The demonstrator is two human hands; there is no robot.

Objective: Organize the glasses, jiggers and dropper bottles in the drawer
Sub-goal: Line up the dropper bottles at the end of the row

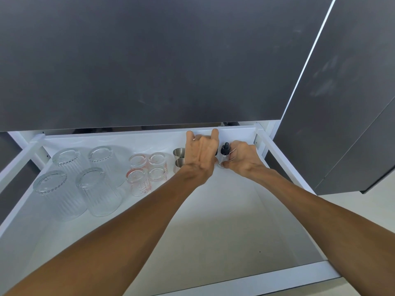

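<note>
White drawer open: four ribbed tumblers upside down at left, four small measuring glasses next, two steel jiggers stacked front to back beside them. Your right hand is clamped on a dropper bottle, upright near the back right corner. Your left hand sits just left of it, index and pinky extended; can't tell what it holds.

Four tall ribbed glasses stand upside down in a two-by-two block at the left of the drawer. Four small measuring glasses with red markings form a second block in the middle. Two steel jiggers sit just left of centre. One dropper bottle shows right of centre; any others are hidden behind the hands.
</note>
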